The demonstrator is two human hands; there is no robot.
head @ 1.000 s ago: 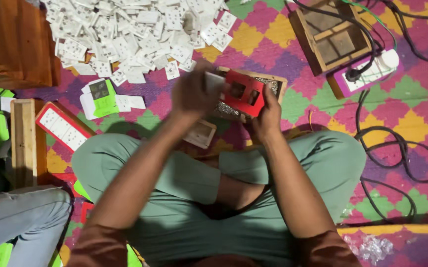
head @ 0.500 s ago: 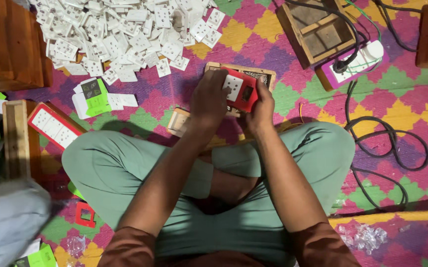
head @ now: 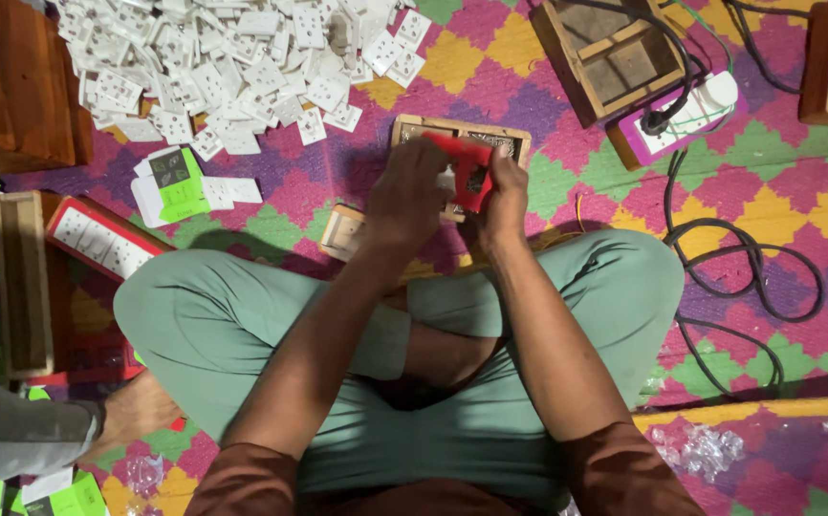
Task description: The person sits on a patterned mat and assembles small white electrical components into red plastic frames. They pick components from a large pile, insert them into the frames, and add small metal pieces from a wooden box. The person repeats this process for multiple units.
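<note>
A person is sitting cross-legged on a mat (head: 796, 201) patterned in bright diamonds, and both hands are meeting just above the middle of the frame. The left hand (head: 406, 196) and the right hand (head: 503, 199) are closing together on a small red card (head: 464, 164), each gripping it from its own side, with something white showing between the fingers; what that white piece is cannot be made out from here, though it may be one of the switch plates. The card is being held just over a shallow wooden tray (head: 462, 134) lying on the mat directly beyond the hands.

A large heap of white switch plates (head: 232, 67) is spreading across the upper left of the frame. Below it, at left, a green and white packet (head: 177, 182) is lying on the mat, and a red-edged box (head: 100, 239) holding white plates is sitting near the person's knee. A long wooden box (head: 22, 282) is standing at the far left edge. At the upper right an open wooden crate (head: 610, 53) is resting beside a white power strip (head: 696, 110), and a black cable (head: 749, 277) is looping down the right side. Another person's bare foot (head: 137, 411) is showing at the lower left.
</note>
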